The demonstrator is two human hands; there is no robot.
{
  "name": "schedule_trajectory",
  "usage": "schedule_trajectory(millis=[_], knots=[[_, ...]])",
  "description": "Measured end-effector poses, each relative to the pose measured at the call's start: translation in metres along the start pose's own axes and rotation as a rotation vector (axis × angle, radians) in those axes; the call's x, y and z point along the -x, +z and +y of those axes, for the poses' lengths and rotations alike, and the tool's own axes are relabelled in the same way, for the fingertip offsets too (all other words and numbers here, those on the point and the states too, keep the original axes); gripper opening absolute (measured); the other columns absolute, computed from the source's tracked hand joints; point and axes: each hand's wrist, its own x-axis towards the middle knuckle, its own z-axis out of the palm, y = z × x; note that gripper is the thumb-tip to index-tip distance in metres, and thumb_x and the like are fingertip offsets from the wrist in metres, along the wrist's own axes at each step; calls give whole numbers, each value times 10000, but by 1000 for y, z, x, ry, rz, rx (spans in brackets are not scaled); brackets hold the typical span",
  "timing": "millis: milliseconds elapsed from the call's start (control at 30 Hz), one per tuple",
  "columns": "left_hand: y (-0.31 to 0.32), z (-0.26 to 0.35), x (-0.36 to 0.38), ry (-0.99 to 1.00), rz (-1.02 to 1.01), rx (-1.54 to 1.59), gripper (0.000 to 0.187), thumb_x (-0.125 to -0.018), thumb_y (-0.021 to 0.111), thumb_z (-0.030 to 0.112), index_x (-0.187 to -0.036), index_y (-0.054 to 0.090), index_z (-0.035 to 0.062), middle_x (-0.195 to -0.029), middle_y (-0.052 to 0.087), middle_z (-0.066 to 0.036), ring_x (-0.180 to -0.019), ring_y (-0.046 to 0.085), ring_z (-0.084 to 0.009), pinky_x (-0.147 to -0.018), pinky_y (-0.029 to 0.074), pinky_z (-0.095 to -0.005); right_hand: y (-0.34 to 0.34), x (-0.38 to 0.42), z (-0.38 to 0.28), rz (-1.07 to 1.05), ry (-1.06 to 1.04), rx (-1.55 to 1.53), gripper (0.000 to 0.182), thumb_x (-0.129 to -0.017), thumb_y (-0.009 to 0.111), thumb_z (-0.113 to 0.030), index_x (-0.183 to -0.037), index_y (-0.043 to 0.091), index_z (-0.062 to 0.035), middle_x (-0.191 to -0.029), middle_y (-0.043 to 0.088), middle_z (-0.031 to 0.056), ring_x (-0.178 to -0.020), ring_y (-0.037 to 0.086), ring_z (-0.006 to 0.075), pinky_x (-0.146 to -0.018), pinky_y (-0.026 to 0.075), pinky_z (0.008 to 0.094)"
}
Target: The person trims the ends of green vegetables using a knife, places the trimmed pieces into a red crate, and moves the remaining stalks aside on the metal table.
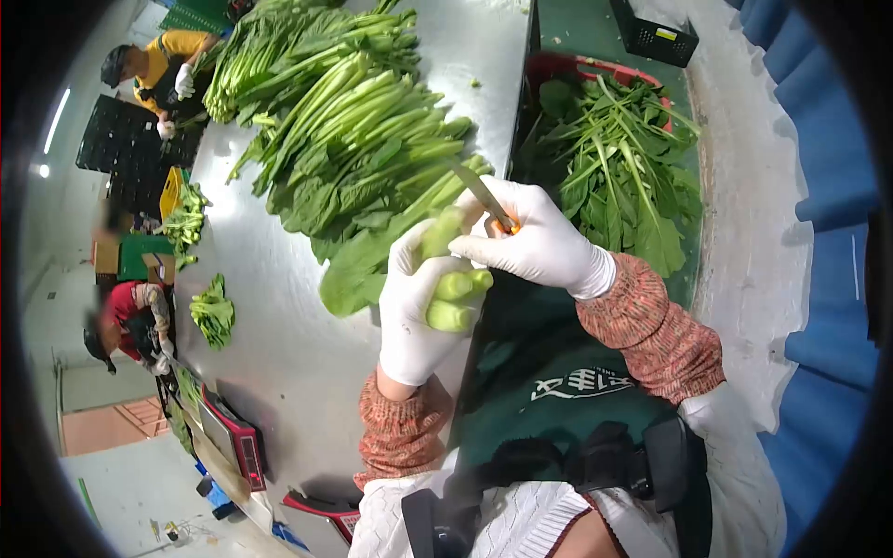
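Observation:
My left hand (414, 312), in a white glove, is closed around several thick pale-green stalks of leafy greens (449, 314), their cut ends pointing toward my apron. My right hand (544, 237), also gloved in white, grips a small knife (481, 195) with an orange handle. Its blade sticks out past the fingers, close above the stalks. The right fingertips are right at the stems in the left hand. Just beyond, a large heap of leafy greens (363, 158) lies on the metal table (302, 358).
A red basket (600, 65) full of loose leaves stands at the right, near a black crate (656, 37). A small bunch of greens (213, 312) lies at the left. Red-trimmed scales (244, 446) stand near the lower left. Two people (172, 70) work across the table.

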Motion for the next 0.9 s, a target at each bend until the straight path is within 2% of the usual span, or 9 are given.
schedule_trajectory(millis=[133,233,367,633,733,800,833,867,900], knots=[[2,15,-21,55,30,26,318,-642,778,12,-936,669,67,-1183,573,-189,-1051,600,-339,-884,499,-384,-23,-3,-6,-3,-197,-12,231,-892,707,-121,-1047,628,31,-915,683,75,-826,610,104,-731,507,280],[3,27,-39,85,16,21,322,-637,789,31,-935,672,65,-1164,580,-203,-1030,612,-355,-857,508,-380,-46,4,-17,245,-462,603,236,-861,671,-96,-1094,656,-54,-899,695,154,-793,692,317,-690,550,373],[22,47,-57,129,-10,-34,285,-666,790,16,-921,671,62,-1140,577,-162,-1027,589,-331,-876,482,-389,-62,20,-32,366,-387,900,275,-830,624,-101,-1103,649,-83,-910,691,156,-802,675,348,-683,545,418],[68,75,-105,346,-75,-38,308,-631,796,11,-905,670,76,-1105,566,-170,-968,607,-340,-828,507,-393,-118,46,-40,502,-332,915,327,-806,622,-62,-1133,630,-78,-830,681,153,-772,674,345,-678,545,422],[84,78,-116,404,-93,18,310,-627,796,14,-902,674,84,-1101,568,-171,-982,602,-342,-836,504,-387,-136,56,-39,471,-276,865,345,-821,619,-66,-1166,621,-62,-838,690,164,-771,679,344,-685,548,417],[92,76,-122,435,-80,65,313,-621,792,7,-901,678,90,-1095,569,-161,-996,597,-324,-845,496,-386,-161,56,-16,365,-4,719,340,-880,571,-129,-1208,609,-47,-905,694,205,-795,677,364,-704,539,446],[94,77,-125,438,-78,114,314,-621,791,4,-901,678,89,-1096,569,-157,-1000,595,-317,-848,494,-387,-182,55,17,466,103,1012,361,-892,554,-188,-1216,602,-35,-892,691,213,-778,673,373,-711,530,464],[94,77,-129,443,-72,159,315,-620,790,1,-902,678,88,-1097,569,-153,-1005,593,-309,-851,491,-387,-207,56,47,493,318,1031,369,-893,555,-222,-1193,612,-13,-858,692,208,-761,670,377,-716,529,466],[93,73,-131,410,-81,214,315,-622,786,-13,-901,677,85,-1104,570,-139,-1010,588,-290,-870,481,-390,-222,62,73,618,298,831,318,-906,549,-214,-1145,642,-26,-795,694,183,-722,682,339,-701,532,448]])
